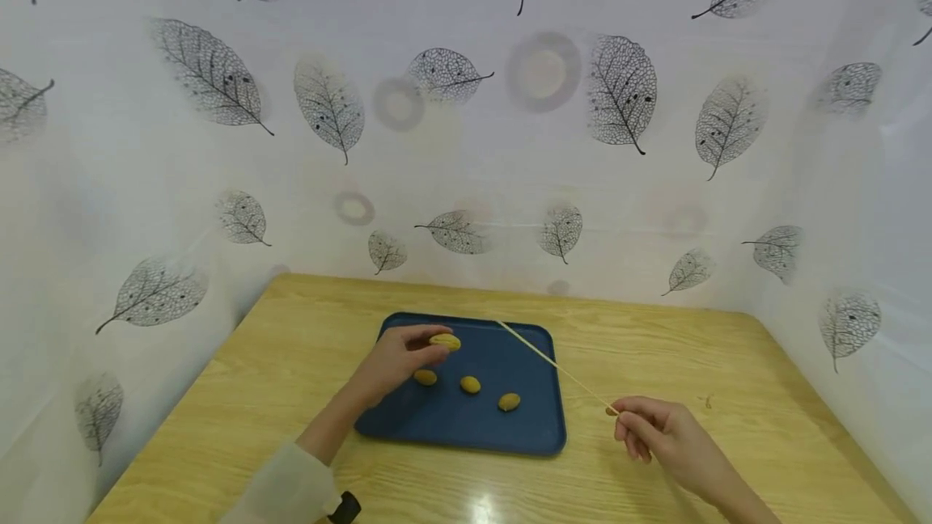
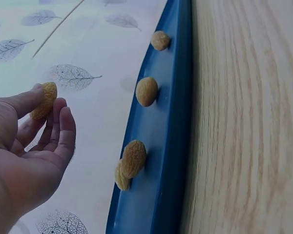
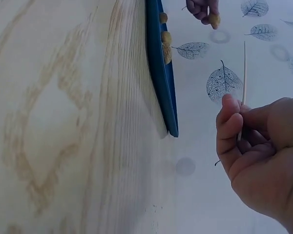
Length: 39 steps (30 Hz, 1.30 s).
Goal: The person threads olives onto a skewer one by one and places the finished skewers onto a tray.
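Observation:
My left hand [image 1: 393, 364] pinches a small, wrinkled yellow-brown oval fruit [image 2: 45, 100] between thumb and fingers, raised above a dark blue tray [image 1: 451, 432]. Several similar fruits lie on the tray, among them one at the left [image 1: 425, 378], one in the middle [image 1: 470, 385] and one at the right [image 1: 509, 402]. Right of the tray, my right hand [image 1: 666, 437] grips a thin wooden skewer [image 1: 557, 366] near its lower end. The skewer slants up and left, its far tip over the tray's back edge. It is apart from the held fruit.
Under the tray is a light wood-grain table [image 1: 641, 346]. A pale curtain [image 1: 466, 160] printed with dark leaves hangs along the back and both sides. A small brown mark [image 1: 706, 402] shows on the tabletop at the right.

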Each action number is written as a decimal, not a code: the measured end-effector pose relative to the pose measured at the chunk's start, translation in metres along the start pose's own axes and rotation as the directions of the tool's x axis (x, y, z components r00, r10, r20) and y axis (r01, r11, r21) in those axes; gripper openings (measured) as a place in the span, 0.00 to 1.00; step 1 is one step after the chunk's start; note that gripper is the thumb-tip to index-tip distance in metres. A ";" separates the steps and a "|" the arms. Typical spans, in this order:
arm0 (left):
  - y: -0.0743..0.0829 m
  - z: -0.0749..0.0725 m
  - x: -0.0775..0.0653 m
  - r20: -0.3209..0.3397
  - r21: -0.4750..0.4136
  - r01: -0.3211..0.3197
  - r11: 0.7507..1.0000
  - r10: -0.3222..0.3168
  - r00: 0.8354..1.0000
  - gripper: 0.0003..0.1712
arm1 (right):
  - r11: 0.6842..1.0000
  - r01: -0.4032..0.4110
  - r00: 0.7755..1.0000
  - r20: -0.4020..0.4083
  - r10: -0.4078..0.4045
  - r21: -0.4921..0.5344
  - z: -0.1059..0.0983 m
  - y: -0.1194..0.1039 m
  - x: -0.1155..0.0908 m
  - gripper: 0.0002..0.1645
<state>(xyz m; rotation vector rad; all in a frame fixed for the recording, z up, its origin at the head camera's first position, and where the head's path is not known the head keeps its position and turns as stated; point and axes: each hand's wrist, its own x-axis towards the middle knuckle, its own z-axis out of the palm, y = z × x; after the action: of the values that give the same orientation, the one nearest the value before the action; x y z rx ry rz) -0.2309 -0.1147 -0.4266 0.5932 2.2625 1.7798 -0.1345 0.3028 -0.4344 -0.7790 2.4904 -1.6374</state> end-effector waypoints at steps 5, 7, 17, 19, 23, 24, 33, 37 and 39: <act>0.001 0.001 -0.008 0.008 -0.069 0.056 0.996 -0.056 0.998 0.27 | 0.992 0.078 0.997 0.008 -0.078 -0.094 0.008 -0.004 0.000 0.11; 0.001 0.002 -0.009 0.022 -0.110 0.066 0.992 -0.064 0.998 0.26 | 0.986 0.100 0.995 0.005 -0.100 -0.132 0.010 -0.006 0.000 0.11; 0.003 0.004 -0.010 0.061 -0.211 0.076 0.975 -0.065 0.996 0.26 | 0.991 0.033 0.999 0.041 -0.027 -0.132 0.012 -0.012 0.003 0.12; 0.003 0.005 -0.009 0.063 -0.205 0.074 0.976 -0.062 0.996 0.25 | 0.992 0.034 0.998 0.048 -0.028 -0.124 0.012 -0.012 0.003 0.12; 0.003 0.005 -0.009 0.067 -0.211 0.075 0.975 -0.062 0.996 0.25 | 0.991 0.050 0.998 0.051 -0.044 -0.124 0.012 -0.011 0.003 0.12; 0.004 0.005 -0.009 0.068 -0.211 0.075 0.975 -0.061 0.996 0.25 | 0.990 0.058 0.997 0.052 -0.052 -0.125 0.012 -0.010 0.003 0.12; 0.004 0.006 -0.008 0.072 -0.201 0.061 0.978 -0.047 0.996 0.24 | 0.984 0.018 0.998 0.057 -0.008 -0.179 0.010 -0.014 0.007 0.13; 0.005 0.008 -0.008 0.053 -0.193 0.049 0.980 -0.039 0.998 0.25 | 0.972 -0.026 0.999 0.026 0.033 -0.233 0.008 -0.017 0.009 0.13; 0.006 0.009 -0.008 0.043 -0.194 0.045 0.980 -0.037 0.998 0.26 | 0.967 -0.024 1.000 -0.001 0.024 -0.252 0.009 -0.018 0.009 0.12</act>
<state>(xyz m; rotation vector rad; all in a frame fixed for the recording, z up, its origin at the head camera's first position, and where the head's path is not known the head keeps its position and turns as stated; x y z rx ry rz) -0.2189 -0.1092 -0.4241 0.5349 2.0284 1.9224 -0.1333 0.2859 -0.4204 -0.7682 2.7303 -1.3258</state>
